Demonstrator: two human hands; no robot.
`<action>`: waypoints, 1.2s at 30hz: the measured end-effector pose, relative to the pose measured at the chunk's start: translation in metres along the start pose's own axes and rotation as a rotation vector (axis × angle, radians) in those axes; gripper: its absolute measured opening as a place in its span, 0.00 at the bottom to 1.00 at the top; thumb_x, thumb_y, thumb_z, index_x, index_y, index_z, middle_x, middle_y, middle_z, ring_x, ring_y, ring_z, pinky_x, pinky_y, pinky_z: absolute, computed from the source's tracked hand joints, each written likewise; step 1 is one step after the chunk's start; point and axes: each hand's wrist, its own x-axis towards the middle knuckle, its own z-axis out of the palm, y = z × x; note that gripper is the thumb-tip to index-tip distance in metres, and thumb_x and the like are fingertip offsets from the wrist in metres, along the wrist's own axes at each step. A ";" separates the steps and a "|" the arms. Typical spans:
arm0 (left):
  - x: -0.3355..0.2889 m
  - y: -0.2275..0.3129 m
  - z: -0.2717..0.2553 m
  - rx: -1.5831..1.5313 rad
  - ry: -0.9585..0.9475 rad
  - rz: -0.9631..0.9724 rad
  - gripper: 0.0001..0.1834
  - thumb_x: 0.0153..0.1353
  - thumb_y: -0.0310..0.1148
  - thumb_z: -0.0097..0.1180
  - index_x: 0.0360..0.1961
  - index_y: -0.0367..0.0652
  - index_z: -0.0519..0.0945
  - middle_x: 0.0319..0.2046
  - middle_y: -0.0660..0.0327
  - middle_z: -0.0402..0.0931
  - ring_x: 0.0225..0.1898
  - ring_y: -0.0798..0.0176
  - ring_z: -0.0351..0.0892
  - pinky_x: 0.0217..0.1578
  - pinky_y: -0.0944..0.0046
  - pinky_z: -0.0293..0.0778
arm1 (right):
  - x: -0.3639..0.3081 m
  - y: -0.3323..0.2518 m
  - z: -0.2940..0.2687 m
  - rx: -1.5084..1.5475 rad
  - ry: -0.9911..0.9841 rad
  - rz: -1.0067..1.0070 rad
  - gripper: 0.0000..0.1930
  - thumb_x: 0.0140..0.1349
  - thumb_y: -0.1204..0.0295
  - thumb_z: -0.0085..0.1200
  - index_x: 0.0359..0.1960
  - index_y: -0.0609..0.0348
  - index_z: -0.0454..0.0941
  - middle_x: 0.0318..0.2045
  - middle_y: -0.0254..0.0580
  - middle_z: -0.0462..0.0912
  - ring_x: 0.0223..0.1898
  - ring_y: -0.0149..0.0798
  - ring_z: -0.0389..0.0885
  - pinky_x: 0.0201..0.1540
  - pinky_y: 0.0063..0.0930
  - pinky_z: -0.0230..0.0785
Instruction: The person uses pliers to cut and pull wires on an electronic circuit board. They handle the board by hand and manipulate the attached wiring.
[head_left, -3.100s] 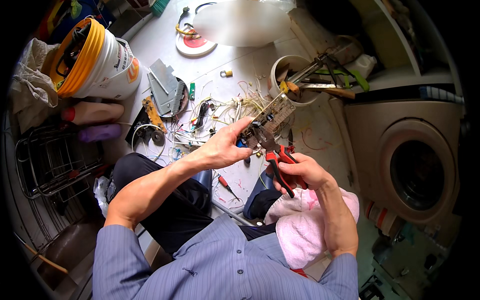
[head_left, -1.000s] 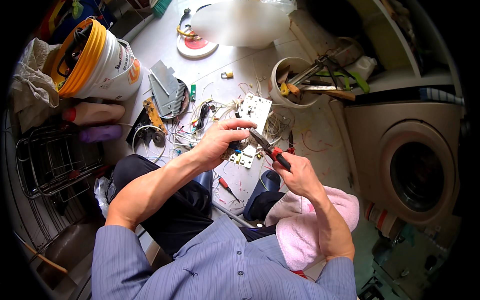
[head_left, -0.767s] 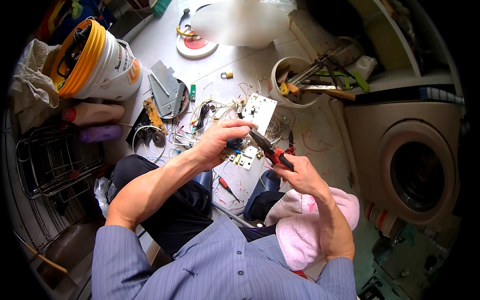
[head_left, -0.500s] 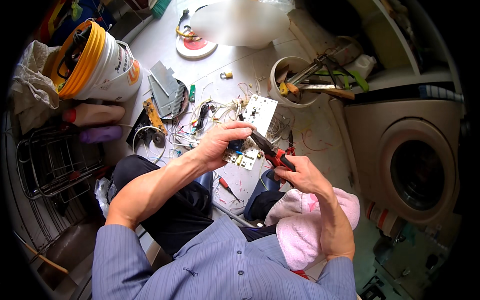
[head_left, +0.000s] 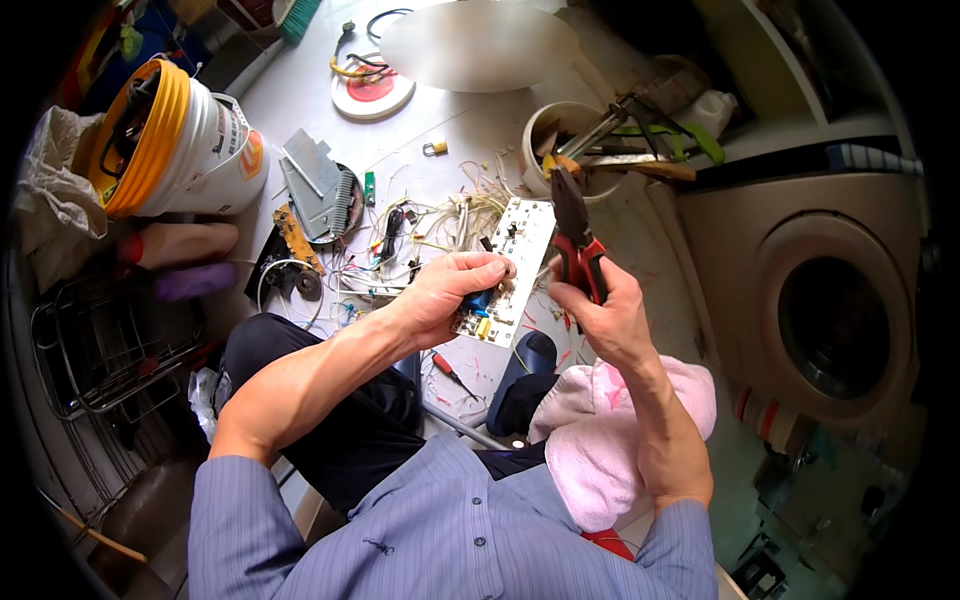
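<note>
A long, pale circuit board (head_left: 530, 232) is gripped at its left side by my left hand (head_left: 447, 293), thumb on top. Dark, blue and yellow components stand on the board near the fingers. In my right hand (head_left: 613, 312) is a pair of pliers (head_left: 572, 215) with red and black handles. Their dark jaws point away from me, just right of the board and apart from it. Under the board, part of the wire pile is hidden. On the floor between my feet lies a red-handled screwdriver (head_left: 455, 374).
Loose wires (head_left: 430, 235) and metal parts (head_left: 320, 185) litter the floor ahead. At far left stands a white and yellow bucket (head_left: 205, 150). A tool bucket (head_left: 535, 150) is beyond the pliers, with a washing machine (head_left: 735, 235) at right. A pink towel (head_left: 600, 450) covers my right leg.
The pliers have moved off the board to its right and swung from pointing left to pointing away from me. My left hand keeps its hold on the board, which now shows more fully.
</note>
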 end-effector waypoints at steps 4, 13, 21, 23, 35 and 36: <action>0.004 -0.011 0.003 0.071 -0.023 0.000 0.14 0.71 0.38 0.62 0.50 0.39 0.83 0.41 0.63 0.85 0.41 0.69 0.85 0.46 0.65 0.83 | 0.003 -0.006 0.012 -0.042 0.072 -0.195 0.14 0.61 0.78 0.64 0.50 0.64 0.82 0.33 0.38 0.86 0.32 0.30 0.82 0.38 0.27 0.75; 0.010 -0.016 0.008 0.121 -0.044 0.016 0.12 0.73 0.36 0.60 0.49 0.39 0.84 0.40 0.64 0.84 0.39 0.72 0.83 0.43 0.68 0.80 | 0.004 -0.006 0.012 -0.311 0.062 -0.447 0.12 0.60 0.79 0.64 0.46 0.63 0.81 0.35 0.50 0.85 0.37 0.54 0.85 0.41 0.39 0.78; 0.014 -0.020 0.009 0.166 -0.006 0.042 0.12 0.74 0.38 0.59 0.46 0.39 0.84 0.39 0.63 0.84 0.38 0.71 0.83 0.42 0.66 0.81 | 0.004 0.003 0.014 -0.339 0.130 -0.448 0.13 0.60 0.79 0.65 0.46 0.63 0.80 0.36 0.53 0.85 0.37 0.57 0.85 0.40 0.41 0.77; 0.015 -0.016 0.008 0.215 0.000 0.037 0.12 0.73 0.37 0.60 0.46 0.39 0.84 0.38 0.64 0.84 0.38 0.72 0.82 0.41 0.68 0.80 | 0.004 0.003 0.013 -0.347 0.130 -0.438 0.13 0.60 0.79 0.65 0.47 0.63 0.80 0.35 0.53 0.85 0.37 0.57 0.85 0.39 0.42 0.77; 0.009 -0.017 0.006 0.248 0.012 0.013 0.12 0.71 0.34 0.62 0.46 0.36 0.84 0.38 0.62 0.85 0.38 0.71 0.83 0.42 0.68 0.80 | 0.005 0.004 0.014 -0.185 0.057 -0.147 0.15 0.61 0.74 0.63 0.47 0.66 0.77 0.29 0.51 0.83 0.28 0.45 0.82 0.36 0.34 0.74; 0.008 -0.017 0.005 0.238 0.007 0.014 0.12 0.71 0.34 0.62 0.47 0.36 0.84 0.39 0.62 0.85 0.38 0.70 0.83 0.43 0.68 0.81 | 0.006 0.005 0.014 -0.155 0.055 -0.126 0.15 0.61 0.73 0.64 0.46 0.67 0.77 0.28 0.49 0.83 0.28 0.42 0.81 0.36 0.33 0.74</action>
